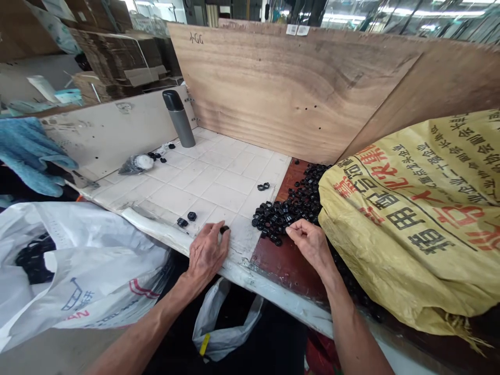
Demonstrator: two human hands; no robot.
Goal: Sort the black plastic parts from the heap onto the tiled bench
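Note:
My left hand (208, 249) rests at the front edge of the white tiled worktop, thumb and fingers closed on a small black nut (224, 229). Two more dark nuts (186, 219) lie just beyond its fingers. Over on the right, the thumb and forefinger of my right hand (308, 242) are pinched together against the near side of a heap of black ring-shaped nuts (273, 216). What sits between those fingertips, if anything, is too small to make out. A joined-looking pair of nuts (263, 186) lies on the tiles left of the heap.
A yellow woven sack (410, 219) leans beside the heap on the right. Wooden boards (273, 83) wall the back. A grey flask (179, 120) stands in the far corner near a small plastic bag (136, 164). White sacks (97, 250) hang at the front left.

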